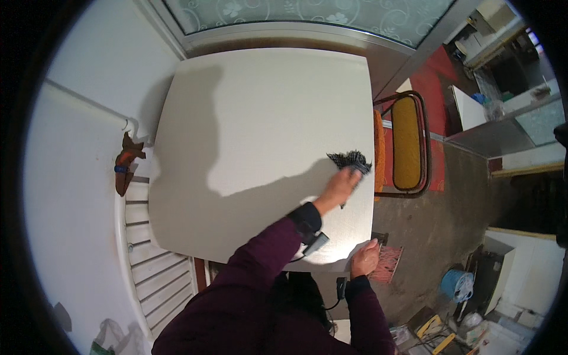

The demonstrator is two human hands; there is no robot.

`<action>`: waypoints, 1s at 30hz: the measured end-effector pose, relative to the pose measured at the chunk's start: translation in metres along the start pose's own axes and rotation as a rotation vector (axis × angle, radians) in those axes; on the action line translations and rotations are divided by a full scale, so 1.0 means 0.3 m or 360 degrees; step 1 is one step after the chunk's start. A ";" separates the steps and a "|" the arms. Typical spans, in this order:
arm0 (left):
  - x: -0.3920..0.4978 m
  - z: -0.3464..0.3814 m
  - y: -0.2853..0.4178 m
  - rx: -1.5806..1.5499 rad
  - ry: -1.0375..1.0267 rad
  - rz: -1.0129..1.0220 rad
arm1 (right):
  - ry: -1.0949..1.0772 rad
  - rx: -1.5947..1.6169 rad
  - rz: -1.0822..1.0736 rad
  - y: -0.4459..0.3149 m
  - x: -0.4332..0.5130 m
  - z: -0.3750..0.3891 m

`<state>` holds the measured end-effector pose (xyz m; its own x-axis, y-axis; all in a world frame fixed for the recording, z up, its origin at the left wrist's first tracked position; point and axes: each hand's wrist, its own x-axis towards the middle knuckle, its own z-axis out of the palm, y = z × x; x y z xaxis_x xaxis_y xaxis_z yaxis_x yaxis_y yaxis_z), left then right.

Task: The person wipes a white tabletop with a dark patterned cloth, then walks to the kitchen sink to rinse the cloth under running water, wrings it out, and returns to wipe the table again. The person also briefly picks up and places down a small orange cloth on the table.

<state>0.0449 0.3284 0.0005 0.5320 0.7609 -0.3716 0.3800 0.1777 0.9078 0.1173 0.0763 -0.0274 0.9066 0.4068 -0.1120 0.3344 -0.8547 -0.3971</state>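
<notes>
A dark checked cloth point(350, 160) lies bunched near the right edge of the pale tabletop point(275, 115). My left hand point(339, 190) is closed over it and presses it against the surface; part of the cloth shows below the palm. At the near right corner of the table, my right hand point(365, 258) rests on the edge, its fingers partly hidden and no separate object visible in it. Both wrists carry dark bands with small devices. The shadow of my head and arm falls over the left and middle of the table.
A metal-framed chair with a mustard backrest point(406, 143) stands against the table's right side. On the left are a white wall and a slatted radiator point(155, 275). A frosted glass panel point(293, 11) borders the far side. A blue bucket point(457, 284) sits on the floor.
</notes>
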 end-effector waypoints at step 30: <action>-0.026 0.299 -0.030 0.1247 0.0415 0.1066 | -0.0047 -0.0079 -0.0232 0.022 0.002 -0.007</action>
<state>0.1052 0.2650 -0.0224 0.6699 0.6813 0.2951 0.5003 -0.7079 0.4987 0.1206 0.0702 -0.0282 0.8398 0.5365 -0.0834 0.4750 -0.8004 -0.3657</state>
